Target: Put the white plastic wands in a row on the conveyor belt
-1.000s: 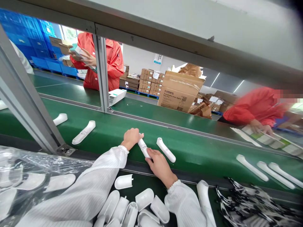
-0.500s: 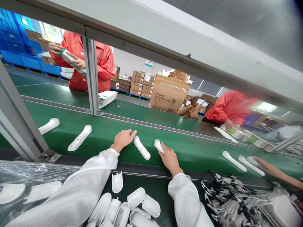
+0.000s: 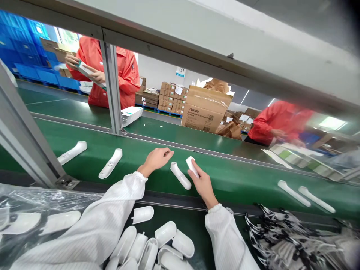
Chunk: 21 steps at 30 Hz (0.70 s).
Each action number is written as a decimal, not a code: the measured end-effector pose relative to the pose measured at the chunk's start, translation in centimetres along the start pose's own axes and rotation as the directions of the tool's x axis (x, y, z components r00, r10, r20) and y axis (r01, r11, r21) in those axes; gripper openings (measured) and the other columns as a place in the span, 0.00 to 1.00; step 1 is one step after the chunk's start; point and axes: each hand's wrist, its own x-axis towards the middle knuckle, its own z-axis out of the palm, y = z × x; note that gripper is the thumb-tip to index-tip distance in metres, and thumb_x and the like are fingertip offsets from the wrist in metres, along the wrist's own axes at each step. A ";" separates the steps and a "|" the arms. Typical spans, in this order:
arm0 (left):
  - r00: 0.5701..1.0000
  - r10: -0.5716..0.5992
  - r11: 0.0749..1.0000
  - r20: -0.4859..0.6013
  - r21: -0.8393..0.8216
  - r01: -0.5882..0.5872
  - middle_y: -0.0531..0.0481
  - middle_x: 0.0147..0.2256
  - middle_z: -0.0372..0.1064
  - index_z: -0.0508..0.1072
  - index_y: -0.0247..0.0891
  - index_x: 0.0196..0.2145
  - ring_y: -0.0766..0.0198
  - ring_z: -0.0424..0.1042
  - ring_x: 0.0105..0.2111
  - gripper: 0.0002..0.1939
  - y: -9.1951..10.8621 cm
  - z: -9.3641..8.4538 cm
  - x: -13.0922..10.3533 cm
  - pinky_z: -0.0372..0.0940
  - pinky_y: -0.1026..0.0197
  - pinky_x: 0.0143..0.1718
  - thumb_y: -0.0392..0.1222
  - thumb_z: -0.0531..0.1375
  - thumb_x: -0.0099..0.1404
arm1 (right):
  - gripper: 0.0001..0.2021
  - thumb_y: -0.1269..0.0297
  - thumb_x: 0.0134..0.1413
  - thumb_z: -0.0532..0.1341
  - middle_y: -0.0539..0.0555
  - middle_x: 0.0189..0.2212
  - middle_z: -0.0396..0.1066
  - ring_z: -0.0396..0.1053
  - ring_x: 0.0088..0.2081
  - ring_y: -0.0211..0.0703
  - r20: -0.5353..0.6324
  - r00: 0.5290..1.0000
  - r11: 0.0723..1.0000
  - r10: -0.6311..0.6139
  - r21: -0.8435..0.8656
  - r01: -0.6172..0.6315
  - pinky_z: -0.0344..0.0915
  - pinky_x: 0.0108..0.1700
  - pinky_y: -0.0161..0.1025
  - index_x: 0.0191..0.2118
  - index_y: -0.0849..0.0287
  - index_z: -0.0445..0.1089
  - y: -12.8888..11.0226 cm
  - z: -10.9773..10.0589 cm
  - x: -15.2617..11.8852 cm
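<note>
Handset (image 3: 191,164) now turned in right hand (image 3: 203,183)

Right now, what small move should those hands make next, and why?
Probably bring the left hand across to the white piece in the right hand: the right holds it alone, while the left, over the green belt, shows nothing in its grasp.

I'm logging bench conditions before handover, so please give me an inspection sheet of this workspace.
Surface: green worktop, long white pieces lie along it.
Job's things: held white piece in the right hand; second white piece between both hands.
Clutter: loose white shells, clear plastic at left.
Hands: right hand grips; left hand is curled, nothing visible in it.
Cables: tangled strands at right, apparently wires.
Surroundings: person in red behind metal post; another person at right.
</note>
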 end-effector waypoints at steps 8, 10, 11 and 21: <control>0.988 -0.143 0.976 -0.057 0.160 0.151 0.49 0.36 0.75 0.77 0.43 0.35 0.56 0.73 0.37 0.22 -2.0 -1.8 0.4 0.62 0.61 0.35 0.55 0.47 0.70 | 0.23 0.52 0.66 0.52 0.53 0.28 0.73 0.68 0.29 0.46 -0.035 0.988 0.882 0.153 -0.446 -0.153 0.65 0.37 0.42 0.64 0.45 0.62 1.7 -2.2 0.3; 0.947 -0.257 0.929 -0.191 0.221 0.297 0.46 0.45 0.74 0.77 0.43 0.40 0.51 0.71 0.45 0.20 -3.9 -3.5 0.3 0.64 0.58 0.42 0.53 0.48 0.69 | 0.23 0.55 0.66 0.53 0.58 0.34 0.74 0.70 0.34 0.49 -0.042 0.989 0.784 0.142 -0.606 -0.138 0.65 0.38 0.43 0.65 0.43 0.61 2.2 -2.3 0.2; 0.909 -0.322 0.892 -0.265 0.236 0.385 0.45 0.49 0.72 0.76 0.43 0.43 0.49 0.69 0.49 0.19 -5.1 -4.4 0.1 0.64 0.56 0.46 0.52 0.49 0.69 | 0.23 0.57 0.66 0.53 0.59 0.37 0.74 0.71 0.36 0.51 -0.031 0.992 0.746 0.124 -0.656 -0.114 0.65 0.38 0.43 0.66 0.44 0.60 2.5 -2.3 0.1; 0.725 -0.684 0.706 0.076 0.318 0.633 0.37 0.54 0.67 0.70 0.36 0.51 0.43 0.67 0.51 0.24 -10.4 -5.8 -1.0 0.65 0.45 0.49 0.55 0.58 0.64 | 0.14 0.62 0.63 0.56 0.61 0.41 0.75 0.72 0.39 0.52 0.236 0.966 0.757 0.101 -0.649 0.079 0.63 0.37 0.42 0.48 0.56 0.75 -5.5 -6.5 -1.9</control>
